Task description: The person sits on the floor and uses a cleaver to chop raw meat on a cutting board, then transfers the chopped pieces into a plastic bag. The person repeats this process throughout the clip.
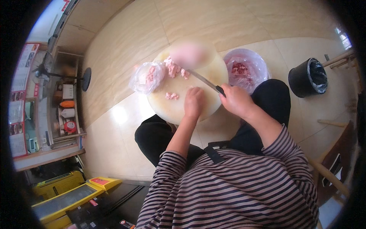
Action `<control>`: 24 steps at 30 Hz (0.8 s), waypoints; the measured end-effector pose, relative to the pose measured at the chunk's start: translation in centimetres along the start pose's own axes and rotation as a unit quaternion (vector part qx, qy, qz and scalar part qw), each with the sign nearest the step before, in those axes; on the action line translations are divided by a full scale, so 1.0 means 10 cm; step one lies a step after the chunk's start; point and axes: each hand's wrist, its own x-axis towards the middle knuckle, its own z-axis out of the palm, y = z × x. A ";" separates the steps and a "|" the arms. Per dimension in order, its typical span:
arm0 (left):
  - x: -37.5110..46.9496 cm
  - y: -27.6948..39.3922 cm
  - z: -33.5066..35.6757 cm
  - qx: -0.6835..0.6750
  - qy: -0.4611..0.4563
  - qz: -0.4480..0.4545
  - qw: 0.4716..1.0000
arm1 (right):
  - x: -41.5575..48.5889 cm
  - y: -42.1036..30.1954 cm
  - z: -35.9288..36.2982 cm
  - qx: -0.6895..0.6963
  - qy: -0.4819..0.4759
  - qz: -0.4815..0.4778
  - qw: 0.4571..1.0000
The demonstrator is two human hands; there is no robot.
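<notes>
A round, pale cutting board point(160, 106) lies before me between my knees. My right hand point(236, 98) grips a knife point(203, 79) by its black handle, the blade slanting up and left across the board. The blade's tip is beside a heap of pink raw meat pieces point(172, 68). My left hand point(195, 100) rests on the near part of the board with its fingers bent; whether anything is under them is hidden. A smaller clump of meat point(172, 96) lies to its left. At the board's far side a pink patch point(190, 54) is too blurred to make out.
A clear plastic bag with meat point(147, 78) sits at the board's left edge. On the right stands a white bucket point(258, 57) lined with plastic, holding minced red meat point(240, 70). Farther right is a black bin point(298, 78). A standing fan point(43, 68) and shelves point(67, 88) are left.
</notes>
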 end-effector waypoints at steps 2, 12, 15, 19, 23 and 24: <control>-0.06 -0.17 0.01 0.004 0.035 -0.007 0.999 | -0.02 -0.03 -0.03 0.011 -0.008 -0.005 1.000; 0.09 -0.28 -0.04 0.085 0.081 -0.002 0.993 | -0.02 -0.07 -0.03 -0.010 -0.029 -0.008 0.999; 0.08 -0.30 -0.01 0.093 0.110 0.047 0.989 | -0.01 -0.07 -0.01 0.003 -0.016 -0.005 1.000; 0.01 -0.26 -0.10 0.085 0.077 0.011 0.993 | 0.03 -0.11 0.01 0.003 -0.020 0.000 1.000; -0.10 -0.40 0.08 0.168 0.094 -0.050 0.980 | -0.07 -0.13 0.08 0.045 -0.005 -0.034 0.998; 0.05 -0.22 -0.03 0.120 0.102 -0.017 0.987 | -0.07 -0.13 0.02 0.027 -0.012 -0.005 1.000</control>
